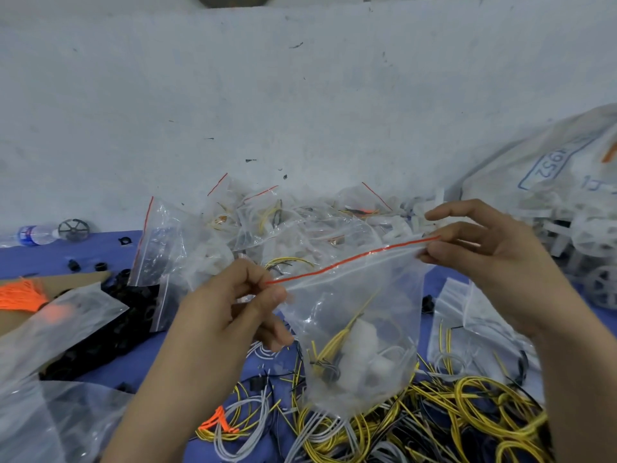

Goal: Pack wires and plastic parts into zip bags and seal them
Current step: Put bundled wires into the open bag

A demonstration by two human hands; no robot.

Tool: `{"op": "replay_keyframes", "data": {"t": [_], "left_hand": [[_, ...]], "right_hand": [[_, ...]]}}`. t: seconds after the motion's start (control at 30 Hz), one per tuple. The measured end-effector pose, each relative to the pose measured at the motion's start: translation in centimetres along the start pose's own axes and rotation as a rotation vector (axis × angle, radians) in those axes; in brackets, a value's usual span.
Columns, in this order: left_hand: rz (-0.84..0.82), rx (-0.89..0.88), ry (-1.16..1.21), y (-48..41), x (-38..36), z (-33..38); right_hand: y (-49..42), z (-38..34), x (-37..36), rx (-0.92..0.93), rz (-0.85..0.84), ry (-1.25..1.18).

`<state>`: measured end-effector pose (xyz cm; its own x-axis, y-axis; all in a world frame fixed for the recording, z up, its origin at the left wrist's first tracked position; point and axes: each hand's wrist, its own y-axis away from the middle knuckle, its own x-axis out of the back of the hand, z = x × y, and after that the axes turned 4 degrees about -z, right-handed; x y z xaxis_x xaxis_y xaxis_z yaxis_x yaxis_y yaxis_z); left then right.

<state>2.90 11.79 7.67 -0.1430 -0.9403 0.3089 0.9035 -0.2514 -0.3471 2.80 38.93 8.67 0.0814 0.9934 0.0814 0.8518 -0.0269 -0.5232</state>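
Note:
I hold a clear zip bag with a red strip along its top above the table. Inside it lie yellow and grey wires and white plastic parts, sagging at the bottom. My left hand pinches the bag's left top corner at the red strip. My right hand pinches the right top corner, so the strip is stretched taut between both hands and slopes up to the right.
Loose yellow, grey and black wires cover the blue table near me. Filled zip bags are heaped by the wall. Black plastic rings and bags lie left, white plastic parts under a big sack right, a water bottle far left.

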Motion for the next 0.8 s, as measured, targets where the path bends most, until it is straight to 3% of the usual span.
{"op": "replay_keyframes", "data": {"t": [0.13,0.3,0.47,0.57,0.63,0.73,0.8], "left_hand": [[0.040,0.058,0.296,-0.2,-0.9,0.4],[0.090,0.082,0.382,-0.3,-1.4,0.6],[0.114,0.055,0.321,-0.3,-1.6,0.7],[0.060,0.016,0.234,-0.1,-2.0,1.1],[0.028,-0.023,0.165,0.0,-2.7,1.3],[0.010,-0.055,0.061,0.4,-3.5,1.5],[-0.004,-0.092,-0.016,0.6,-3.6,1.7]], "right_hand": [[-0.1,0.5,0.0,0.000,0.036,-0.021],[-0.2,1.0,0.4,-0.006,0.058,-0.036],[0.0,0.3,0.1,-0.065,0.067,0.098],[0.5,-1.4,-1.1,0.029,0.075,0.478],[1.1,-2.8,-2.9,0.167,-0.015,0.660],[1.9,-3.7,-5.9,0.212,-0.211,0.689],[2.0,-3.4,-6.4,0.217,-0.245,0.704]]}}
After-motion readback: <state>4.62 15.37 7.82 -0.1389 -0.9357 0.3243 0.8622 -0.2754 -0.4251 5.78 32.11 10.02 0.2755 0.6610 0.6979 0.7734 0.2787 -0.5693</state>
